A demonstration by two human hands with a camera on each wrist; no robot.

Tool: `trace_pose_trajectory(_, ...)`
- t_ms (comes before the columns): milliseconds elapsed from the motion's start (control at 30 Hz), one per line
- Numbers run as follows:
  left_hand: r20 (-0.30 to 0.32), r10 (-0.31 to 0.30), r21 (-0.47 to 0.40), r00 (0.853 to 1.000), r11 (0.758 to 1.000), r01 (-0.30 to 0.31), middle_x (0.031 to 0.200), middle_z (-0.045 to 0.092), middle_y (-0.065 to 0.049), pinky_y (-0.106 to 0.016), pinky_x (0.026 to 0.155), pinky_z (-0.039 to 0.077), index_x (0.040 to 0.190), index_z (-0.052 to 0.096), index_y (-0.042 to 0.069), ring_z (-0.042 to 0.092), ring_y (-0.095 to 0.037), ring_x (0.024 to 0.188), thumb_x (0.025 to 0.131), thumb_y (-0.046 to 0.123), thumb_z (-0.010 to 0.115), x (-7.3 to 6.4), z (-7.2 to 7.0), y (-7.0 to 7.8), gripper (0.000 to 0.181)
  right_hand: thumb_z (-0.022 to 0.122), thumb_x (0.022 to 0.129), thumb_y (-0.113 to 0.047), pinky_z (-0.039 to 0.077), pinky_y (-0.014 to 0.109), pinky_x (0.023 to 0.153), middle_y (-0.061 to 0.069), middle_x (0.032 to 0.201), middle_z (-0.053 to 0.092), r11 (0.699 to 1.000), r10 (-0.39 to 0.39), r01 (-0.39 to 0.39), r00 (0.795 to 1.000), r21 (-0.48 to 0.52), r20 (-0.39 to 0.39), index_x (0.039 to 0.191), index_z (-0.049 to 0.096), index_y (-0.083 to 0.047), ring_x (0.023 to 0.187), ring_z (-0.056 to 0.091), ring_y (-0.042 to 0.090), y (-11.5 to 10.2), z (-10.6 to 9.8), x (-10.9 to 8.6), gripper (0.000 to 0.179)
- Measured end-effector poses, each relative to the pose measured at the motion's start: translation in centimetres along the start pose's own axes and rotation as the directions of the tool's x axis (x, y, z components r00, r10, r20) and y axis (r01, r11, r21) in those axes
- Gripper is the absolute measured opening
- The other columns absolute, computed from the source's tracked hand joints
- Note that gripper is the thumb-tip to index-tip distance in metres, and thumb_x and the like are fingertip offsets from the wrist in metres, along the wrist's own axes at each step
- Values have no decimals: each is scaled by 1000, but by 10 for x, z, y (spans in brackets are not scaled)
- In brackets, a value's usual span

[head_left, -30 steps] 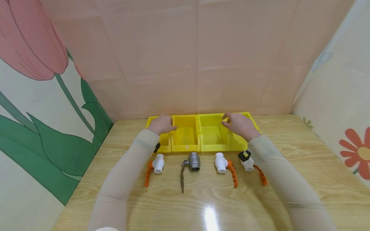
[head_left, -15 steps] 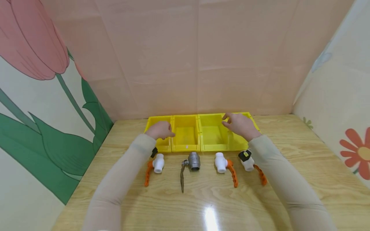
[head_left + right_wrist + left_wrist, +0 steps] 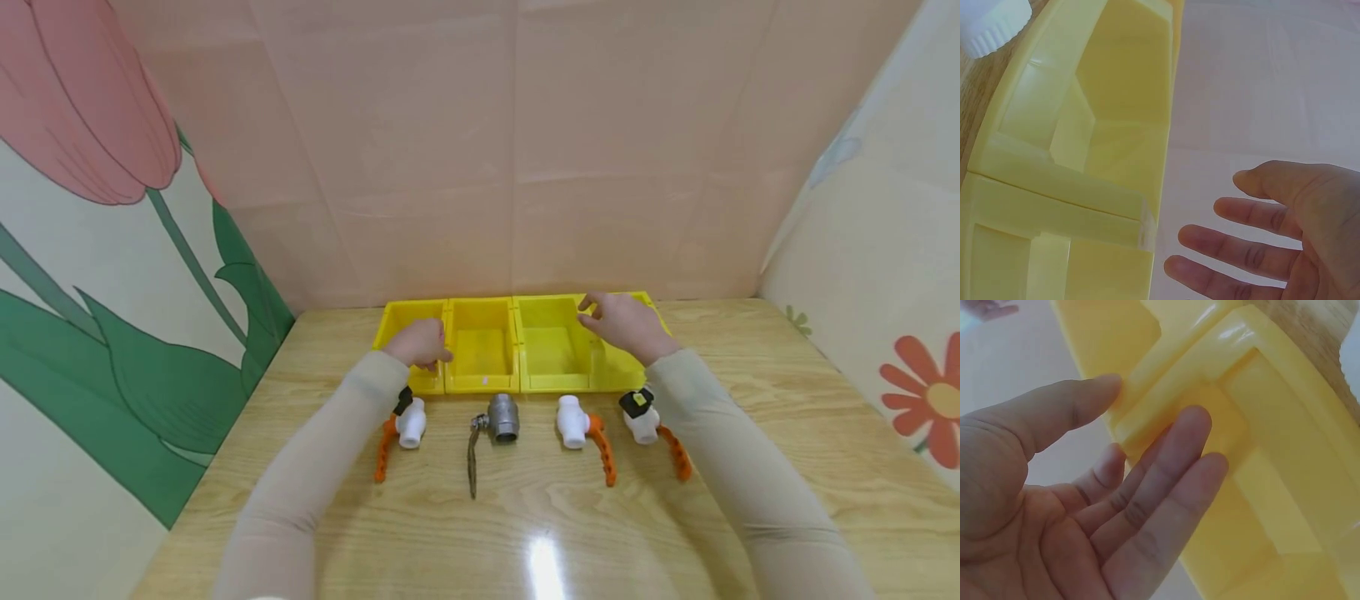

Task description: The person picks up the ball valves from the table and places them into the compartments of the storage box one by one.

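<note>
My left hand [image 3: 418, 343] hovers over the leftmost yellow bin [image 3: 405, 310], holding nothing. In the left wrist view its thumb and loosely bent fingers [image 3: 1166, 506] are apart, near the ridge where two bins meet. My right hand [image 3: 628, 327] hangs over the right-hand bins [image 3: 558, 383], its fingers spread and nothing in them. Before the bins lie a white ball valve [image 3: 411, 423] with an orange handle, a grey metal ball valve [image 3: 503, 418] with a brownish lever, and another white ball valve [image 3: 573, 422]. A third white ball valve [image 3: 643, 430] lies by my right sleeve, partly hidden.
Several yellow bins stand side by side along the back of the wooden table [image 3: 450, 533]. Behind them rises a pinkish cloth backdrop [image 3: 420, 167]. Flower-patterned panels flank the table on the left and right.
My left hand has drawn back slightly toward me and dipped over the leftmost bin. The right hand stays nearly still, and the valves have not moved.
</note>
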State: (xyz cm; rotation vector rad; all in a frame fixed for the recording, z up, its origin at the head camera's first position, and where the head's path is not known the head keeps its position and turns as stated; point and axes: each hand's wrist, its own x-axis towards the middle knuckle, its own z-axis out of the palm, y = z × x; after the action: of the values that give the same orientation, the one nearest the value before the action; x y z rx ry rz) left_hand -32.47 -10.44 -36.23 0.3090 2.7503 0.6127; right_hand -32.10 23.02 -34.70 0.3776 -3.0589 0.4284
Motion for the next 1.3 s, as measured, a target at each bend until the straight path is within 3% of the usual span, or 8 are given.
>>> trace_pose_trajectory(100,15,-14,-36,1000,999,14,79,61,-11,-39,73,58,93,50,5,70,-32,80,90,19,69,0,1,0,23,55,98,-33,54,37,62,18,108,69,1000,1,-1,1000,4,3,122,62,-10,83,67,27,2,1,1,34)
trace_pose_trajectory(233,23,-29,-59,999,998,30,86,65,-15,-38,71,59,96,50,5,70,-31,78,91,19,68,-1,1,1,24,55,98,-33,53,36,61,18,108,69,1000,5,-5,1000,7,9,122,61,-10,82,67,26,2,1,1,34)
trace_pose_trajectory(533,33,-33,-72,999,997,36,88,63,-15,-39,71,59,100,48,5,69,-32,77,92,19,66,-3,1,4,24,55,98,-31,54,36,61,19,109,68,1000,10,-10,1000,4,11,121,61,-10,81,66,26,-2,-2,0,32)
trace_pose_trajectory(833,50,-49,-104,998,993,54,91,62,-17,-41,73,59,102,47,4,68,-34,79,93,17,65,-4,1,6,24,54,99,-33,54,46,74,19,110,68,1000,-3,3,1000,21,5,123,59,-7,92,66,31,2,-5,-3,36)
trace_pose_trajectory(1133,58,-45,-82,997,995,50,88,63,-17,-40,72,59,99,47,5,69,-34,78,93,16,66,-3,1,6,23,53,99,-32,53,48,74,21,110,67,1000,-10,10,1000,17,29,122,60,-7,92,65,33,9,-18,-24,35)
trace_pose_trajectory(1300,64,-54,-63,996,996,58,89,64,-15,-38,70,59,111,50,2,70,-31,75,92,16,67,1,1,7,29,53,99,-33,54,46,70,19,107,68,1000,-17,18,999,-24,39,120,61,-8,86,66,30,15,-21,-42,34)
